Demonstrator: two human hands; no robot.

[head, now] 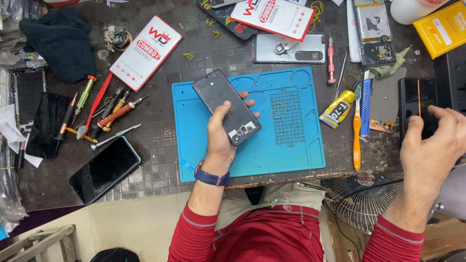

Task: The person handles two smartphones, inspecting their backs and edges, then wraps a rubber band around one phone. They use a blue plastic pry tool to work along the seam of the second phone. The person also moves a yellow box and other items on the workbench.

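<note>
Blue silicone mat [291, 150] covers the middle of the dark bench [160, 145], and above it the left hand [221, 138] grips a bare phone frame [225, 106], fingers wrapped round its lower end, long axis slanting up-left. Well apart to the right, the right hand [432, 145] rests curled fingers on a dark lit device [417, 104].

Left of the blue repair mat [296, 155] we see screwdrivers [104, 116] and 1 dark phone [104, 170]; right of it, a glue tube [337, 109].
</note>
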